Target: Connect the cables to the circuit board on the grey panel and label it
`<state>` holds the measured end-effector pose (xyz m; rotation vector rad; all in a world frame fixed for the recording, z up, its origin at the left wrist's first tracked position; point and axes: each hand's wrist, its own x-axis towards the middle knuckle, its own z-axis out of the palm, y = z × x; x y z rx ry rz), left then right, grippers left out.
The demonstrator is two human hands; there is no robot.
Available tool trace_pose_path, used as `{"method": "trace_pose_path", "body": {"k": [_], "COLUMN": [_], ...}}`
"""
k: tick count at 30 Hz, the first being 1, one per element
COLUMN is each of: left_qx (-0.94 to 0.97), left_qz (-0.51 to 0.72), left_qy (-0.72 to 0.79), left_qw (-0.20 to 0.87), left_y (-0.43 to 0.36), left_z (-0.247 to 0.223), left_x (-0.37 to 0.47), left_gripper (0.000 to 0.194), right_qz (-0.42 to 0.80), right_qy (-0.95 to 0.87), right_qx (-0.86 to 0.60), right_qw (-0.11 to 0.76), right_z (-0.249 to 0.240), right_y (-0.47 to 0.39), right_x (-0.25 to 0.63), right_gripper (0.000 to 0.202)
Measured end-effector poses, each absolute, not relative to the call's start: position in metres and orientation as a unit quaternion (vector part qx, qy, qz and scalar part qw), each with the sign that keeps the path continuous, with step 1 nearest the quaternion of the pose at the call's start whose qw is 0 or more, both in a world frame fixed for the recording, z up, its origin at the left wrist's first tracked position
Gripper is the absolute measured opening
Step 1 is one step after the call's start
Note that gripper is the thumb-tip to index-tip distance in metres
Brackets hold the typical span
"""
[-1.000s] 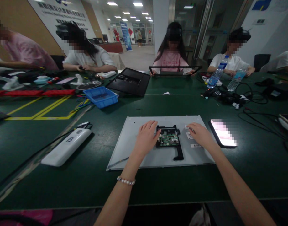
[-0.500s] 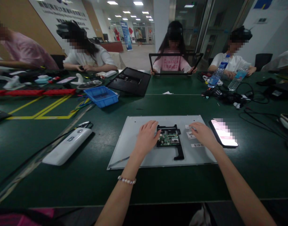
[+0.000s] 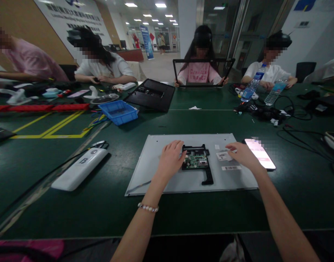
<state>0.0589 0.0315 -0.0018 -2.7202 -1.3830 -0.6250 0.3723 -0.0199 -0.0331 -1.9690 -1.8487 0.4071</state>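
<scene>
A thin grey-white display panel (image 3: 153, 160) lies flat in front of me. On its middle sits a black plastic bracket (image 3: 208, 177) around a green circuit board (image 3: 196, 162). My left hand (image 3: 170, 158) rests at the bracket's left side, fingers stretched, thumb apart at the board's edge. Over the panel's right part hovers my right hand (image 3: 241, 155), its fingers slightly bent and apart, with nothing visible in them. Beneath its fingertips are a white label (image 3: 222, 156) and a barcode sticker (image 3: 231, 168). The undersides of both hands are hidden.
A lit phone (image 3: 261, 154) lies right of the panel. Left are a white power bank (image 3: 81, 169) with a cable and a blue tray (image 3: 119, 112). Farther back lies a black cover (image 3: 153, 94). Across the table a person holds a black frame (image 3: 203, 86); bottles (image 3: 252, 85) and cables lie right.
My right hand has shifted a little to the right, uncovering more of the labels and coming nearer the phone. My left hand stays by the bracket.
</scene>
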Motion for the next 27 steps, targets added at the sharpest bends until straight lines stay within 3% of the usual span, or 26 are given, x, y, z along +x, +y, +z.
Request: {"method": "trace_pose_path", "body": {"k": [9, 27], "left_qx": [-0.875, -0.886], "left_qz": [-0.195, -0.192], "left_qy": [-0.442, -0.423], "left_qw": [0.013, -0.003], "left_y": [0.0306, 0.0278], "left_z": [0.0001, 0.0003], "left_x": [0.0592, 0.0598], "left_gripper": [0.033, 0.033], "right_qz": [0.238, 0.190], "right_qy": [-0.654, -0.636], "right_qx": [-0.696, -0.715], "right_qw": [0.175, 0.219], "right_z": [-0.0291, -0.0374], "right_y": [-0.0231, -0.0203], "right_x": [0.3717, 0.3761], "right_gripper": [0.024, 0.021]}}
